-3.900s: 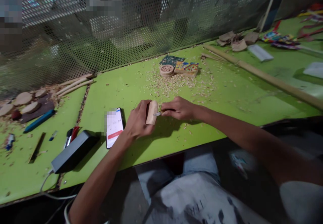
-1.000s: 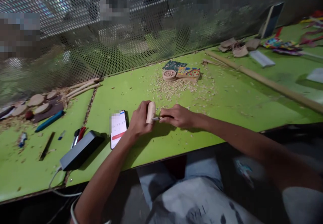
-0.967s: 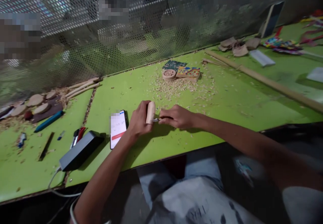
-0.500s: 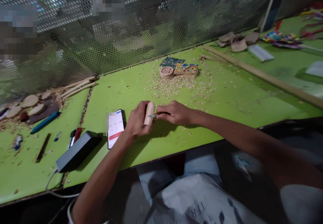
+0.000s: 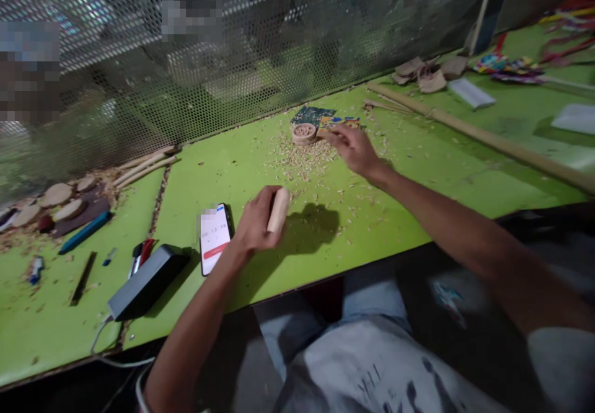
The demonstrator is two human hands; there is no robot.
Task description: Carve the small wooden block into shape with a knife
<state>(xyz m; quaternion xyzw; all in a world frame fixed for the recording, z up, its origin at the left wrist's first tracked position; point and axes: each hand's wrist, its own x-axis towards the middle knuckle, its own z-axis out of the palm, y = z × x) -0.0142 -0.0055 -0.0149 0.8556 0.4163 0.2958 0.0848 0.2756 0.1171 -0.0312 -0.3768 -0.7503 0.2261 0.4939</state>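
Two hands work over a green table (image 5: 223,174). The left hand (image 5: 257,219), at the centre of the frame, is closed around a pale wooden block (image 5: 279,210), its long side slanting up to the right and its lower end pointing toward the bottom edge. The right hand (image 5: 357,148), above and to the right, has curled fingers; whether they grip anything cannot be told. It covers part of a colourful box (image 5: 343,121), and whether it touches it is unclear. Just left of the box sits a round carved disc (image 5: 304,132), with a dark sheet (image 5: 310,115) behind them and shavings (image 5: 300,160) scattered around and in front. Left of the left hand lies a phone (image 5: 214,232), lit, and beyond it a black case (image 5: 144,286) with a white cable (image 5: 95,345). At the left edge are wood slices (image 5: 56,195) and a blue pen (image 5: 84,232). A long pole (image 5: 493,140) runs across the right side.
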